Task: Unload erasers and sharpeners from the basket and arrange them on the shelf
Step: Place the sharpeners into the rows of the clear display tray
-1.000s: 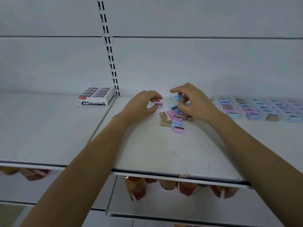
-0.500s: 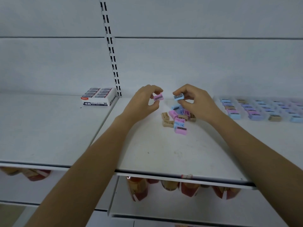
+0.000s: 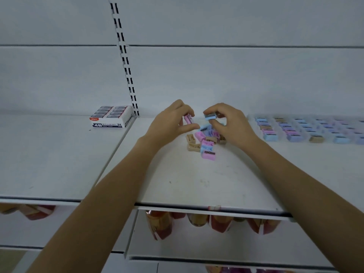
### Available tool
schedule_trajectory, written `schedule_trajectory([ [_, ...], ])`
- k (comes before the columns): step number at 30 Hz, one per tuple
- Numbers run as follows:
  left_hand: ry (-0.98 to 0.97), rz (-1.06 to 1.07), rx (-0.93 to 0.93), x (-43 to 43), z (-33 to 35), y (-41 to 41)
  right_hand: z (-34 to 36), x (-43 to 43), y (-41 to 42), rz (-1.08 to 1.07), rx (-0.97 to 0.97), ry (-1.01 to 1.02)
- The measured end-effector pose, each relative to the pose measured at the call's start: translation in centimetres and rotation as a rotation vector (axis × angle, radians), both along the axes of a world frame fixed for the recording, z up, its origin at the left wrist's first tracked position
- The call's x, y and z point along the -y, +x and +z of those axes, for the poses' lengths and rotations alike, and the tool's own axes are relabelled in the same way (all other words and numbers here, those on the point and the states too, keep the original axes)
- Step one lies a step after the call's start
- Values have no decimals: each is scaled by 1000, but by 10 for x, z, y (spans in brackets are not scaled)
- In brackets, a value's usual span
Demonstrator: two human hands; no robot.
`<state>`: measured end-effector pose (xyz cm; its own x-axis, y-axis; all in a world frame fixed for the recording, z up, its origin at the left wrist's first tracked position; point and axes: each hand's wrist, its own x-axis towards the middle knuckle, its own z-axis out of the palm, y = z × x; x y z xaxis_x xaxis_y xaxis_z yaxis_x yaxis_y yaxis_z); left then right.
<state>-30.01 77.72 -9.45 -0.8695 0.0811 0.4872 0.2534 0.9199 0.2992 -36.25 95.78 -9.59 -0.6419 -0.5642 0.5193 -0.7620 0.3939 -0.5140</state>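
Pinches pink sharpener (image 3: 188,119) with left hand (image 3: 167,124), blue sharpener (image 3: 210,116) with right hand (image 3: 233,126), both above pile (image 3: 206,143). Left of pile: eraser box (image 3: 111,117) printed "4B", "24".

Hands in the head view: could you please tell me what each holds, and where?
The left hand pinches a pink sharpener, the right hand a blue sharpener, each by opposite sides between thumb and fingertips.

Box: eraser box (image 3: 111,116), at the back of the left shelf (image 3: 49,154)
Front face, large print: "4B", white on a dark band
Front face, right end: "24", dark on white
Front face, small print between the two: too small to read
Red patch, upper left corner: a logo, not legible
Top face: rows of dark labels, lettering blurred
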Motion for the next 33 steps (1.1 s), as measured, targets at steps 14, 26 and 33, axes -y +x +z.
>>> schedule_trajectory([
  [14,-167,-60,-42,-143,59,-22,36,-169,-10,-87,-9,-56],
  [26,-61,-245,-12,-325,54,-71,8,-366,-22,-243,41,7],
  [33,-78,-282,56,-377,55,-108,5,-420,-45,-349,3,30],
])
